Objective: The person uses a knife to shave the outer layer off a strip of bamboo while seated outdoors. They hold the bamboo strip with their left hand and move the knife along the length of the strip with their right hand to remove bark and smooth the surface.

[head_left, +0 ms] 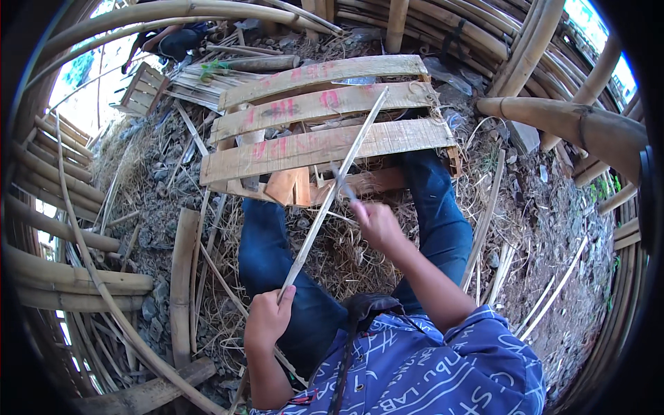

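Observation:
My left hand [268, 319] is closed around the lower end of a long, pale split-bamboo strip [315, 232]. The strip slants up and away to the right, and its far end lies over a slatted wooden crate [401, 138] in front of my knees. In my right hand [380, 227] is a knife, gripped by a handle that my fingers mostly hide. Its narrow grey blade [343, 181] meets the strip about halfway along, just at the crate's near edge. Whether the blade cuts in or only touches, I cannot tell.
Thin shavings [353, 259] litter the ground between my legs. To the left lie a thick bamboo piece [183, 283] and a long bent strip [86, 242]. Bamboo poles [567, 124] close in on the right. Another person [181, 43] is at the far left, near a smaller slatted crate [142, 88].

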`<state>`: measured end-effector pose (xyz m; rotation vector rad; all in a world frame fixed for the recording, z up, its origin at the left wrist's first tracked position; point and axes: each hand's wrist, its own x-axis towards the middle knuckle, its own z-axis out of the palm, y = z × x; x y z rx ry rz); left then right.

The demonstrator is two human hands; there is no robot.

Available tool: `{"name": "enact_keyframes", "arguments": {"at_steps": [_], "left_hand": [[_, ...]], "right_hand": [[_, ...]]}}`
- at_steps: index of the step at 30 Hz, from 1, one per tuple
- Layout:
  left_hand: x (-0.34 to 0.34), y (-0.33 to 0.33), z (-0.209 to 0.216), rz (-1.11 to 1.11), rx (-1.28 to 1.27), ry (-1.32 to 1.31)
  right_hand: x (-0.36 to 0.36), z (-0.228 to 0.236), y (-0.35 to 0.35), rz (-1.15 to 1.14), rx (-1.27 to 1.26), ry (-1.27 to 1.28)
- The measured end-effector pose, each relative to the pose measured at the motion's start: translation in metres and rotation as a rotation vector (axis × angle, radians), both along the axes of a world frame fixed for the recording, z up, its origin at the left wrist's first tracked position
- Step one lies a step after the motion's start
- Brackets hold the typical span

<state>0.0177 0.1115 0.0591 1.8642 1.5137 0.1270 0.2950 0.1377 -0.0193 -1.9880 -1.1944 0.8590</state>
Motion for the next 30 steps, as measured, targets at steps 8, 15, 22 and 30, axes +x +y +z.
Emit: {"name": "enact_keyframes", "arguments": {"at_steps": [8, 15, 22, 30], "left_hand": [[-0.017, 0.009, -0.008, 0.027, -0.134, -0.099], [-0.017, 0.007, -0.01, 0.001, -0.146, -0.118], [-0.015, 0.02, 0.001, 0.186, -0.554, -0.161], [-0.02, 0.028, 0.002, 0.162, -0.643, -0.118]], "right_hand": [[-0.067, 0.008, -0.058, 0.336, 0.065, 0.049], [-0.058, 0.026, -0.037, 0.392, 0.088, -0.024], [-0.034, 0.011, 0.001, 0.087, 0.094, -0.087], [-0.008, 0.005, 0.017, 0.047, 0.064, -0.208]]}}
